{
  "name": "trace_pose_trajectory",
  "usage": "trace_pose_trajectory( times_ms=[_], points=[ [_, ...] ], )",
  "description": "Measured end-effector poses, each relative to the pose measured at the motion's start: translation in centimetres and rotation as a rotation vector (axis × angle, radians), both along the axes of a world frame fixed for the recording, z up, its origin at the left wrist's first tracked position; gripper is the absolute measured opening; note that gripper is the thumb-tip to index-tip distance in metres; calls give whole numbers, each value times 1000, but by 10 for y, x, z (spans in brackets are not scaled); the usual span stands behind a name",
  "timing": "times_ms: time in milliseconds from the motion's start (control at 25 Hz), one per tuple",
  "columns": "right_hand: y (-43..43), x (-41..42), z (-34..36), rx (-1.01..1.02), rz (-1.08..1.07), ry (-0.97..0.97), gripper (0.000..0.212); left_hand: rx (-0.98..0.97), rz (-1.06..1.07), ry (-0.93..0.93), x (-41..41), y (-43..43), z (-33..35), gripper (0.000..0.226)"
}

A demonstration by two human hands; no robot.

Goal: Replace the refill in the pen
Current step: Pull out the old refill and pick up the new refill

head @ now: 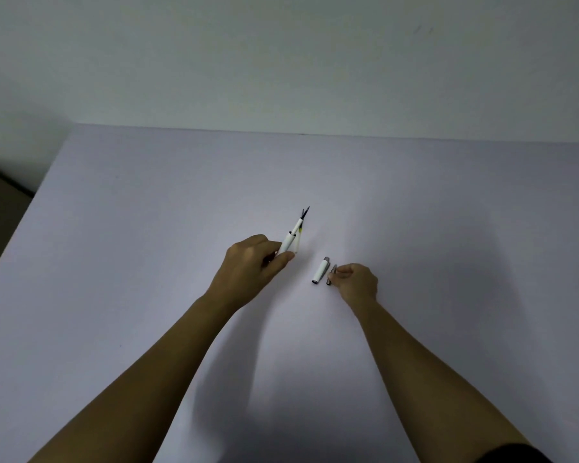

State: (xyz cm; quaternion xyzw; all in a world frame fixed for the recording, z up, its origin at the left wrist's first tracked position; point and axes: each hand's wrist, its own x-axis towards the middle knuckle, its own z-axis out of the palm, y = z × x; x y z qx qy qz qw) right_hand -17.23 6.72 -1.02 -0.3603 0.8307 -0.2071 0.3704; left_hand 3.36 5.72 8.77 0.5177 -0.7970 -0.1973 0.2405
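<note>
My left hand [252, 266] holds a white pen barrel [287, 242] with a refill [299, 225] sticking out of its far end, dark tip pointing away. A second thin refill [298, 240] with a yellowish band runs alongside it in the same grip. A short white cap [320, 270] with grey ends lies on the table between my hands. My right hand [356, 281] pinches a small grey metallic pen piece [331, 275] just right of the cap, down at the table surface.
The pale lavender table [147, 228] reaches back to a plain wall. Its left edge [24, 208] drops off to a dark floor area. My forearms cross the near part of the table.
</note>
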Motion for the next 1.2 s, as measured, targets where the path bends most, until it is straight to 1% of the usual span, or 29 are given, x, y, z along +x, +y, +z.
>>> trace_pose_trajectory(
  times_ms=[160,240,280,320,400,440,480,560,720,800,840,920,960,1000,1040,1120,1200],
  points=[
    [-1,-7,9,-9,-19,23,30,-3,1,1,1,3,2,40],
    [-3,-6,25,-114,-44,24,25,2,4,3,-1,5,3,41],
    [-5,-4,37,-202,-58,-37,20,7,10,5,-2,5,4,42],
    [-7,0,51,-287,-52,-157,15,12,19,6,-3,4,5,42],
    [-10,11,83,-396,90,-449,12,12,40,6,-7,3,7,43],
    [-12,16,95,-415,191,-544,14,7,46,3,-9,3,8,43],
    [-14,21,105,-431,277,-586,16,4,50,-3,-10,2,8,42],
    [-19,26,115,-470,333,-581,15,9,58,-20,-12,2,9,42],
    [-28,27,116,-480,314,-551,18,-25,28,-65,-14,3,9,37],
    [-35,29,116,-462,287,-609,17,-29,35,-72,-13,2,8,38],
    [-41,30,116,-458,220,-673,14,-19,42,-74,-11,2,5,38],
    [-59,30,110,-475,9,-764,10,23,60,-88,-7,1,-2,36],
    [-68,27,104,-484,-90,-760,12,47,74,-92,-4,0,-5,37],
    [-77,24,96,-481,-151,-716,17,66,90,-90,-1,-1,-9,39],
    [-85,20,86,-463,-165,-638,24,77,107,-84,2,-3,-12,42],
    [-95,17,63,-388,-88,-424,30,83,135,-66,6,-10,-16,44],
    [-100,19,41,-314,33,-220,29,92,153,-56,8,-20,-19,45]
  ],
)
